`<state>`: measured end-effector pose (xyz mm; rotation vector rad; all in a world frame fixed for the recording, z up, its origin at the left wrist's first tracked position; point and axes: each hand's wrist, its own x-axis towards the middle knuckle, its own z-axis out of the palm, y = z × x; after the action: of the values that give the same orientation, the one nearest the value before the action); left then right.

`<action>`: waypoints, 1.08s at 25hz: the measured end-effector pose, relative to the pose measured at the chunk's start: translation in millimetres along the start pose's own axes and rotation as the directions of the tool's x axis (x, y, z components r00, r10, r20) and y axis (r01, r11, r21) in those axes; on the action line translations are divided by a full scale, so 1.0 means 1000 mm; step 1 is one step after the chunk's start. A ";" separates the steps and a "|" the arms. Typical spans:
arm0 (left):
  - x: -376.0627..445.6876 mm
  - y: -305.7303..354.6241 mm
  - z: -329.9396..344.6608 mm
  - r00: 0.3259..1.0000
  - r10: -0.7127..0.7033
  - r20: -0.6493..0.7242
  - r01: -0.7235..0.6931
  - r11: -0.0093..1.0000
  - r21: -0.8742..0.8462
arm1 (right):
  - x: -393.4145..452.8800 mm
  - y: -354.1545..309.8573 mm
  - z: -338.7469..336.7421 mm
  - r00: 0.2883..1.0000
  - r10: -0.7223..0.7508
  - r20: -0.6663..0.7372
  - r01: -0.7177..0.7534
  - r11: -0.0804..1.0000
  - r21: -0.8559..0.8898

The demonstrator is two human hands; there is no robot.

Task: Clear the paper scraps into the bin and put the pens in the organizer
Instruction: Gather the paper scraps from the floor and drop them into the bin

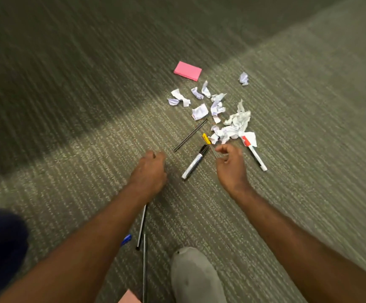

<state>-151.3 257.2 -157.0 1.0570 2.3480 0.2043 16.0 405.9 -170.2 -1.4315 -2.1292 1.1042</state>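
Note:
Several white paper scraps (200,111) and a bigger crumpled wad (237,125) lie on the carpet; one lone scrap (244,78) sits further right. My right hand (230,166) pinches the clear barrel of a yellow-capped pen (206,138). A black-capped white marker (193,164) lies just left of it, a red-capped marker (255,154) just right, and a thin black pen (190,135) beyond. My left hand (151,169) is a closed fist; thin pens (141,226) and a blue cap (126,239) stick out back under its forearm. No bin or organizer is in view.
A pink sticky-note pad (188,71) lies beyond the scraps. A grey shoe (195,276) is at the bottom centre, a pink corner (129,298) beside it, and dark blue cloth (0,248) at the lower left. Striped grey-green carpet (68,84) spreads all around.

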 end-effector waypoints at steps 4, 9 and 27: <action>0.014 -0.005 0.016 1.000 -0.003 -0.014 0.003 0.999 0.038 | 0.031 0.017 -0.014 0.997 -0.065 -0.045 0.056 0.984 -0.168; 0.024 -0.012 0.022 0.999 0.029 0.013 -0.029 0.998 -0.056 | 0.083 0.021 -0.013 0.981 -0.083 0.174 0.150 0.895 -0.420; 0.185 0.112 -0.011 0.976 0.022 -0.215 -0.088 0.949 -0.302 | 0.122 0.023 -0.042 0.958 0.004 0.286 -0.015 0.999 0.039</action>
<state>-184.2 468.9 -186.6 0.9840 2.3662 0.7146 5.4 536.2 -176.9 -1.3323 -2.2770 1.4256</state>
